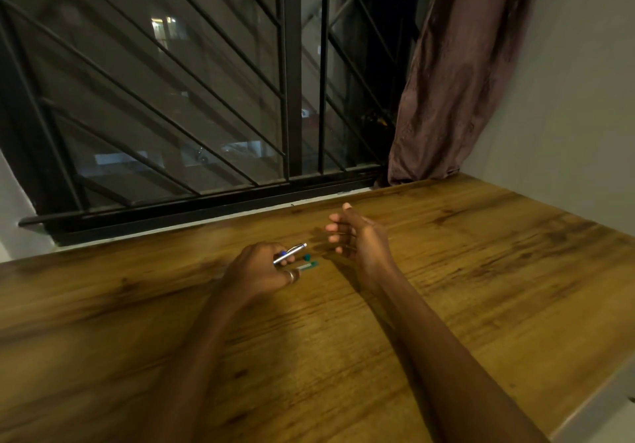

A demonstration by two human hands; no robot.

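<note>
My left hand [257,269] rests on the wooden table [481,288] and grips a silver pen with blue trim [291,253], its tip pointing up and right. Just right of that hand lie two small teal-capped pieces [307,263] on the wood; what they are is too small to tell. My right hand [357,236] hovers a short way to the right of the pen, palm turned left, fingers loosely curled and holding nothing. A ring shows on a finger of my left hand.
A black window frame with diagonal metal bars [206,116] runs along the table's far edge. A brown curtain [457,75] hangs at the back right, its hem touching the table. A pale wall [577,99] bounds the right side.
</note>
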